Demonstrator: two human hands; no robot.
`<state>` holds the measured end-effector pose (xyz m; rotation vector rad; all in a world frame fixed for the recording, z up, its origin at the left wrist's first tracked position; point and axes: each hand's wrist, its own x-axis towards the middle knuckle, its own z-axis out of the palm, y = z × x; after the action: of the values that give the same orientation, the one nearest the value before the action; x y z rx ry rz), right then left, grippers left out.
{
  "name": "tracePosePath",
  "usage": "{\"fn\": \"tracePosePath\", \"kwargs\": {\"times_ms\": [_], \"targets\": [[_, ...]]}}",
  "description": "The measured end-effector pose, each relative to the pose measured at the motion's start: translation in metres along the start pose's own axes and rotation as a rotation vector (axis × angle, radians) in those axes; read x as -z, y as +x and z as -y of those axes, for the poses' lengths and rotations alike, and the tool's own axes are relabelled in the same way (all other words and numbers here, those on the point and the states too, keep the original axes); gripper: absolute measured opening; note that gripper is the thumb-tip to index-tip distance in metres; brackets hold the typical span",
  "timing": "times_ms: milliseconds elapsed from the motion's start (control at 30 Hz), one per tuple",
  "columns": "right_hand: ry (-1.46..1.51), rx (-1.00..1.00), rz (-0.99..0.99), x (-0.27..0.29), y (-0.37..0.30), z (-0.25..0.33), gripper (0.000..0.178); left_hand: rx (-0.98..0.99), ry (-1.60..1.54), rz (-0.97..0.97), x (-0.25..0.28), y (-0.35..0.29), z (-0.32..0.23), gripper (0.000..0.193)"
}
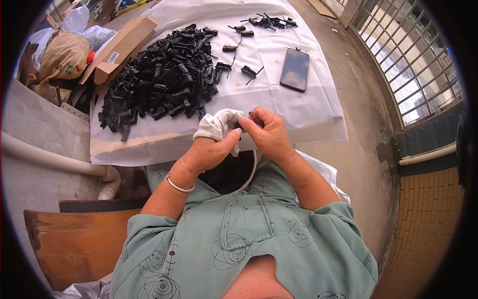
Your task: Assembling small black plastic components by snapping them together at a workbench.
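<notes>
My left hand (211,148) is closed, its fingers covered by a white cloth (219,124). Between its thumb and the cloth a bit of a small black plastic part (238,126) shows, mostly hidden. Right against it, my right hand (266,128) pinches with thumb and forefinger; something dark shows at its curled fingers, too small to name. Both hands meet over the near edge of the table. Beyond them lies a big heap of black plastic parts (162,74). Below, between my knees, stands a bucket (256,167) with a pale rim and dark contents.
A white sheet covers the table (279,112). On it lie a phone (295,70), several loose black parts (249,72) and a small far pile (273,21). An open cardboard box (124,47) and bags (64,55) crowd the left. A barred window (403,55) is at right.
</notes>
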<state>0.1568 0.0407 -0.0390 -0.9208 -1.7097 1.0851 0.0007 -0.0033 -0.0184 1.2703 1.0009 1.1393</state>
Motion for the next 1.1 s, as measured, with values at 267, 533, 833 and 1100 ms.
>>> {"fn": "tracePosePath", "kwargs": {"times_ms": [267,533,833,1100], "targets": [[0.000,0.129,0.224,-0.001,-0.004,0.012,0.026,-0.052,0.226,-0.130,0.002,-0.007,-0.001,0.024],[0.169,-0.047,0.184,-0.018,-0.010,-0.002,0.024,-0.408,0.703,-0.228,0.002,-0.007,0.018,0.030],[-0.071,-0.013,0.269,0.004,-0.007,0.002,0.011,-0.135,0.048,-0.159,0.012,-0.007,0.009,0.032],[-0.095,0.251,0.153,0.007,-0.002,0.008,0.007,-0.095,0.243,-0.081,0.003,-0.012,0.005,0.026]]}}
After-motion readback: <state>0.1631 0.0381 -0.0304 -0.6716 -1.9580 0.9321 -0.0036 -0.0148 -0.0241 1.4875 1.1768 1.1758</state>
